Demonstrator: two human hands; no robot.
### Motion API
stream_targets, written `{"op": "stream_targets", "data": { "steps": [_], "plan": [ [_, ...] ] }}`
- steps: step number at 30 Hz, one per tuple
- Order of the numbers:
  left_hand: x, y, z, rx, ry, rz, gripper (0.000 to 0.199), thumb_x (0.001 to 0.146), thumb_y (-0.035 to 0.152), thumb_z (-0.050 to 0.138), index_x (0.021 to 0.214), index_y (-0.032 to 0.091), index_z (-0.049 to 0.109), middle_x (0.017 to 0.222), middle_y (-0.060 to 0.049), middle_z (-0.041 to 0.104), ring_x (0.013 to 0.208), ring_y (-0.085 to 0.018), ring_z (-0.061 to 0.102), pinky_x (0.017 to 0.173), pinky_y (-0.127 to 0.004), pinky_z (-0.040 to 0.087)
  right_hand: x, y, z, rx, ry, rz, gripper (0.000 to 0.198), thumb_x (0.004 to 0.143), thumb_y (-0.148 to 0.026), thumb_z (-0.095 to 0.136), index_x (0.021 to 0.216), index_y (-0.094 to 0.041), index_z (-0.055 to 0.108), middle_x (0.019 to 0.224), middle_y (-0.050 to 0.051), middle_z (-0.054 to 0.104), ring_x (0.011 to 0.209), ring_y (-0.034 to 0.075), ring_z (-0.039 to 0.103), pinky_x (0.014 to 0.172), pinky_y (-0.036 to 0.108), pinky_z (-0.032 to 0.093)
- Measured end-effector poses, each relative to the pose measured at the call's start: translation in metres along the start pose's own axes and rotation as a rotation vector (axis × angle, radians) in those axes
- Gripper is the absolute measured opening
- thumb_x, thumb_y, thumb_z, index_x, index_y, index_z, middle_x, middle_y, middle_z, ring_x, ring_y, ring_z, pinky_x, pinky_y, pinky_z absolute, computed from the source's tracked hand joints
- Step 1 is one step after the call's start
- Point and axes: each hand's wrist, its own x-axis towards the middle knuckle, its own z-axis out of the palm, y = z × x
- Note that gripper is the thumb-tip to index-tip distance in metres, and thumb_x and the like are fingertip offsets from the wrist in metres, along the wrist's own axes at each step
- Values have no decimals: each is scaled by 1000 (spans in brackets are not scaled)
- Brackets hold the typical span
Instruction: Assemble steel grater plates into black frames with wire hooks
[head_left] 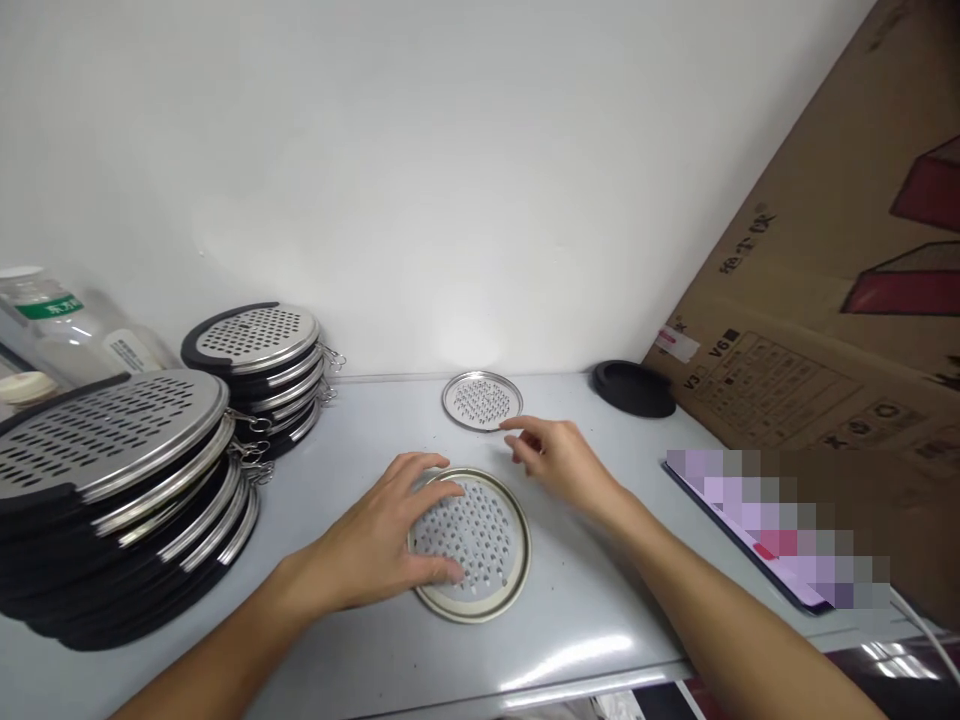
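Note:
A round metal grater disc (501,605) with a raised rim lies on the grey table in front of me. My left hand (394,530) is over its left side, thumb and fingers spread; whether the fingertips touch the disc I cannot tell. Farther back, a smaller round grater disc (484,400) with a shiny rim lies near the wall. At its front right edge is my right hand (559,455), index finger stretched out and thumb apart, holding nothing. The tip of that index finger is close to the rim; contact is unclear.
Stacked round graters with black edging (112,440) stand at the left, a smaller stack (259,345) behind them. Beyond is a clear bottle (64,325). A black round piece (635,390) lies back right, beside a cardboard box (795,330) and a blurred-out phone or tablet (739,510).

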Motion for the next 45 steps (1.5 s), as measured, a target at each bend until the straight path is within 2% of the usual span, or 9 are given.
{"op": "stream_targets", "data": {
  "steps": [4,9,13,18,26,32,36,40,45],
  "plan": [
    [-4,-8,0,-63,-164,-53,90,56,57,85,135,35,49,161,-5,15,147,-38,11,114,-54,29,12,25,-25,-116,130,112,29,93,-35,48,96,-20,72,70,2,72,59,16,66,65,26,46],
    [-5,-13,2,-75,-167,-79,88,52,55,87,130,31,53,161,-8,16,147,-39,11,114,-55,28,20,54,-39,-225,105,124,22,82,-22,55,84,-16,76,74,7,74,65,20,67,64,27,45],
    [-5,-14,3,-77,-152,-88,86,52,55,87,128,31,55,159,-8,21,146,-40,15,114,-55,27,21,60,-28,-270,98,66,25,84,-18,54,95,-17,76,84,8,75,78,21,67,71,28,46],
    [-6,-17,4,-58,-128,-80,90,49,63,85,127,31,55,159,-8,23,145,-39,16,115,-55,27,26,46,5,-294,53,-141,35,86,-13,57,119,-22,68,121,7,67,105,22,58,88,31,47],
    [-2,-21,2,-35,-76,-76,87,51,65,83,125,28,57,156,-12,27,144,-38,20,114,-53,29,36,34,22,-232,102,-304,24,93,-17,53,93,-24,76,99,7,72,92,24,58,75,33,50],
    [-2,-19,2,-44,-67,-66,79,54,60,85,120,27,58,155,-11,28,144,-37,21,114,-51,29,22,29,-10,0,290,-294,18,93,-28,58,98,-25,75,94,6,72,91,24,61,81,38,51],
    [-2,-18,1,-52,-63,-58,80,51,60,86,118,26,59,154,-12,30,144,-37,21,114,-51,28,19,27,-29,556,332,-101,15,83,-38,71,91,-27,77,94,4,74,92,24,64,88,42,48],
    [-2,-18,2,-74,-64,-63,81,50,60,86,118,27,59,154,-11,30,143,-39,22,113,-53,28,21,24,-37,958,255,11,19,81,-42,71,90,-25,75,95,4,74,92,22,64,88,41,47],
    [-2,-22,4,-98,-53,-28,90,48,59,87,124,24,53,153,-15,31,144,-38,21,115,-53,26,21,20,-39,1095,129,124,23,82,-45,68,85,-22,70,93,5,72,86,21,65,79,36,51]
  ]
}}
